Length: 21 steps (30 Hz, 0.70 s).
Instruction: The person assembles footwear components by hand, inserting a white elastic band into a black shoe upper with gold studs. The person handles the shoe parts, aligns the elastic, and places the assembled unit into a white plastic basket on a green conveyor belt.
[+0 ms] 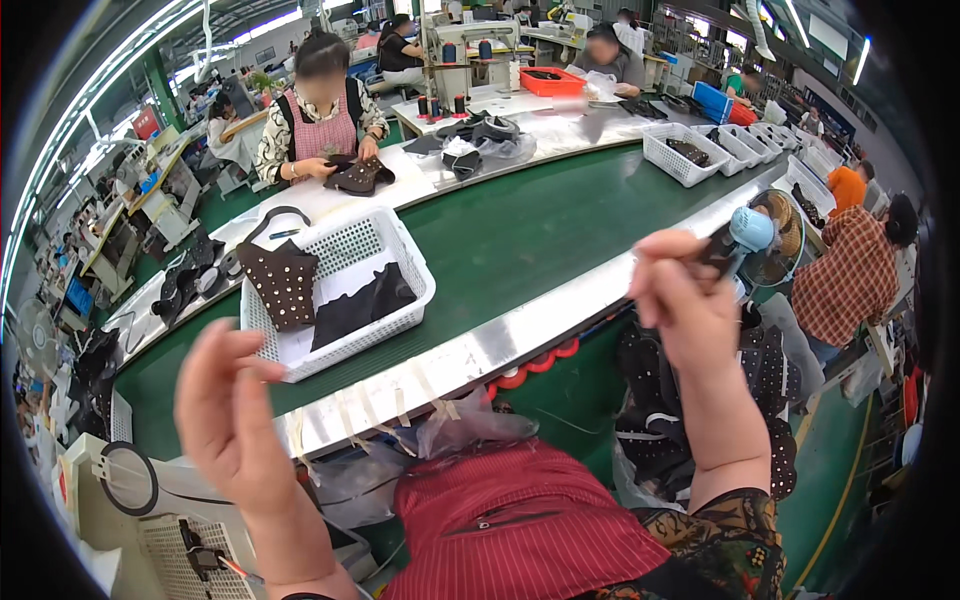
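Note:
My left hand is raised in front of a white perforated basket, its fingers loosely bent, thumb apart, with nothing visible in it. In the basket are a brown studded fabric piece with a strap over the rim and a plain black piece. My right hand hovers past the metal table edge, thumb and fingers drawn together and slightly blurred. Whether it pinches something small does not show. Right behind it are a dark shape and a small blue fan.
A green conveyor belt crosses ahead, with more white baskets at the far right. Opposite, a co-worker handles a studded piece. Studded dark pieces hang near my right arm. Tape strips line the metal edge.

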Available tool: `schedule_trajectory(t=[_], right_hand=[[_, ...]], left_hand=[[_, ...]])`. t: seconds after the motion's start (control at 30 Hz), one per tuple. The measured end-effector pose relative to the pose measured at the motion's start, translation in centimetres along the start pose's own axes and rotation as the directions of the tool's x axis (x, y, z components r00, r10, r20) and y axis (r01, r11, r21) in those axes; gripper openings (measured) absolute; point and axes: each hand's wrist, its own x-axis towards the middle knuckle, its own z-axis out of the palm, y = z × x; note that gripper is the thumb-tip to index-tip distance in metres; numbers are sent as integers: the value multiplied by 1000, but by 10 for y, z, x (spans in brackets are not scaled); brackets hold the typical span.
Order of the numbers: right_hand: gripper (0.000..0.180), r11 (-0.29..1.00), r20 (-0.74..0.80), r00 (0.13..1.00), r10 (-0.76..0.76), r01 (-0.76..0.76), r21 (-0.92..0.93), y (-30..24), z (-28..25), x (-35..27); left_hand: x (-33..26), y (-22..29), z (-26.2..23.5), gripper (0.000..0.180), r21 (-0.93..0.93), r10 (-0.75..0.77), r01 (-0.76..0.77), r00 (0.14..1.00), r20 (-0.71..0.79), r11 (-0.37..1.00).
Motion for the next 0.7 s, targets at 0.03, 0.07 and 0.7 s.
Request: schedule_trajectory(t=[0.03,0.07,0.7], right_hand=[[17,993,-4,994,109,-109,-36,19,-3,0],[16,972,-18,974,226,-226,-59,41,1,1],[15,779,143,770,622,-589,-216,201,81,-48]], left_hand=[[-2,-5,3,36,-37,-15,19,994,107,999],[-8,-2,1,36,-41,-30,39,978,209,998],[15,22,49,25,-612,582,-312,753,307,727]])
